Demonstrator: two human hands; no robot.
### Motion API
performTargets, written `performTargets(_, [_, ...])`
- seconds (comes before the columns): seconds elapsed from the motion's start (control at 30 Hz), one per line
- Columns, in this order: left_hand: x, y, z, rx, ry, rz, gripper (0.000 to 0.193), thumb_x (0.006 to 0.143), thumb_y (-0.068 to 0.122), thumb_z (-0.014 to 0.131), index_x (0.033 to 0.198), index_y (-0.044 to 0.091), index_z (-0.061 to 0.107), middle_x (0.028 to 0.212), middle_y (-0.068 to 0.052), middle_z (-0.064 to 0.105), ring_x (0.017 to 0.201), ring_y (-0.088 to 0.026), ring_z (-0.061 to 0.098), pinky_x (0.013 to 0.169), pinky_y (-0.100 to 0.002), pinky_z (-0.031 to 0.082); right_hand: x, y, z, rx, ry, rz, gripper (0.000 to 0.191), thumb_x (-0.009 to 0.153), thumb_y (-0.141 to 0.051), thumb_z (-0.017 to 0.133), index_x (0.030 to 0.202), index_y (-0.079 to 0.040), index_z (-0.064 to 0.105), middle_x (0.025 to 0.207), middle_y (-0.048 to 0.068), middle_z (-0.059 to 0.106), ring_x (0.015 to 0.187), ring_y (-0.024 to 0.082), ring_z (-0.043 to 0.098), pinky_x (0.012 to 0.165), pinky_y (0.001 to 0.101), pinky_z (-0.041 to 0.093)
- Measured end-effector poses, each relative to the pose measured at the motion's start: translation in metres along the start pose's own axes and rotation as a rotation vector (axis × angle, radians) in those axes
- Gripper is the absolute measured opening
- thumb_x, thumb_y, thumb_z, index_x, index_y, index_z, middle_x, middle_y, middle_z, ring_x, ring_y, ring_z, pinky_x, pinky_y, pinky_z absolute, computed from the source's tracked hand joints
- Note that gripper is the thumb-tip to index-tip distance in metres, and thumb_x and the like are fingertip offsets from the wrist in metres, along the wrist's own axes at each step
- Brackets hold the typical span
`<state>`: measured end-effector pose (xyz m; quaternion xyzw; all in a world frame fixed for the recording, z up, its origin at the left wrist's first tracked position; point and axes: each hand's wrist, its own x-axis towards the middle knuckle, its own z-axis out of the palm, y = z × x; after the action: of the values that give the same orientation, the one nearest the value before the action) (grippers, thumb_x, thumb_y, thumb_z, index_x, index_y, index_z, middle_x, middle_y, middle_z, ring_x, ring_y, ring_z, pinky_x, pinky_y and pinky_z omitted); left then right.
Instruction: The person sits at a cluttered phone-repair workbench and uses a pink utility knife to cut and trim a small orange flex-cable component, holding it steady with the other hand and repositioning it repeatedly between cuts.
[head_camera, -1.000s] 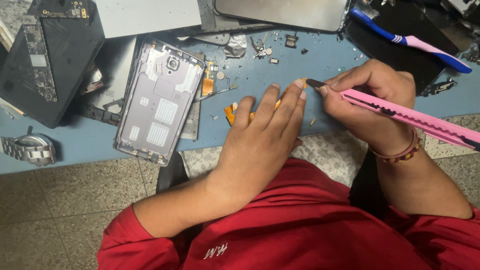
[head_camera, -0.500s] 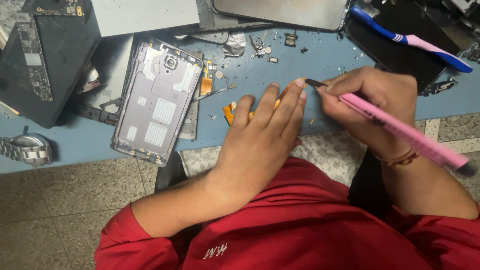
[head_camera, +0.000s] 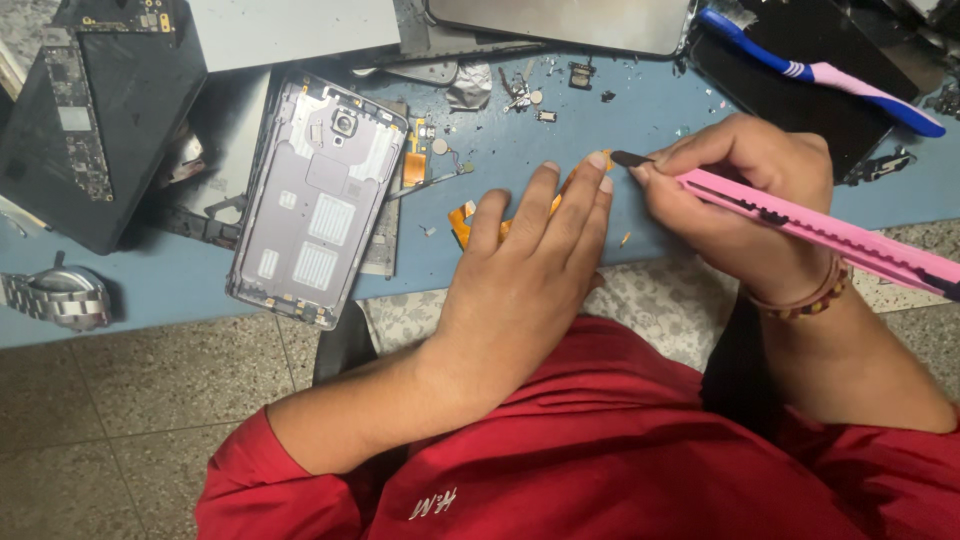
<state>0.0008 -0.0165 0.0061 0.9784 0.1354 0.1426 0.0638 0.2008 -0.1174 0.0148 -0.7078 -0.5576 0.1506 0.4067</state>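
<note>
Orange flex strip (head_camera: 462, 214), thin and flat, pinned to the blue desk (head_camera: 180, 290) near its front edge, mostly hidden under the left hand (head_camera: 520, 270); only its notched left end and a sliver by the fingertips exposed. Left fingers (head_camera: 575, 215) spread flat and pressing down, gripping nothing. Right hand (head_camera: 740, 200) closed around a pink utility knife (head_camera: 820, 230), short dark blade tip at the strip's far end, just beside the left index fingertip. Compared with a second ago, knife handle swung slightly and blade tip kept at the same spot: cutting or scraping at that end judged to be under way, though actual contact with the strip hard to confirm. To the left, a grey phone back cover (head_camera: 315, 200), inner side up; farther left, a dark circuit board panel (head_camera: 100, 120) and a metal wristwatch (head_camera: 55, 297). At the upper right, a blue and pink toothbrush (head_camera: 830, 80).
</note>
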Motion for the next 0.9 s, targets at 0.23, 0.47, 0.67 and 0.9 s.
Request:
performTargets(0.23, [-0.002,0.000,0.000,0.030,0.010,0.006,0.046,0.103,0.022,0.060,0.145,0.002,0.059,0.155,-0.010,0.049,0.137,-0.027,0.048,0.108,-0.043,0.042,-0.008,0.012,0.002,0.070,0.038,0.047,0.016,0.096,0.001,0.082,0.094,0.003,0.066,0.096,0.012,0.075,0.082,0.011,0.072,0.074,0.0190,0.056])
performTargets(0.47, [-0.002,0.001,0.002,0.047,0.026,0.013,0.045,0.104,0.020,0.059,0.145,0.002,0.060,0.156,-0.011,0.048,0.137,-0.028,0.047,0.108,-0.043,0.042,-0.011,0.015,0.000,0.102,0.039,0.159,0.016,0.097,0.000,0.084,0.094,0.002,0.068,0.091,0.009,0.074,0.077,0.008,0.069,0.070,0.0168,0.055])
performTargets(0.67, [-0.003,0.001,0.004,0.063,0.037,0.011,0.044,0.106,0.019,0.059,0.146,0.002,0.060,0.157,-0.011,0.047,0.137,-0.028,0.047,0.110,-0.043,0.042,-0.010,0.014,0.000,0.164,0.039,0.168,0.014,0.096,0.000,0.081,0.095,0.001,0.067,0.094,0.009,0.074,0.076,0.007,0.069,0.069,0.0160,0.056])
performTargets(0.9, [-0.003,0.001,0.004,0.058,0.034,0.011,0.044,0.106,0.019,0.059,0.146,0.002,0.060,0.157,-0.011,0.047,0.137,-0.028,0.047,0.110,-0.043,0.042,-0.016,0.024,-0.001,0.177,0.007,0.138,0.016,0.101,0.000,0.083,0.096,0.003,0.068,0.090,0.009,0.074,0.075,0.006,0.069,0.067,0.0156,0.055])
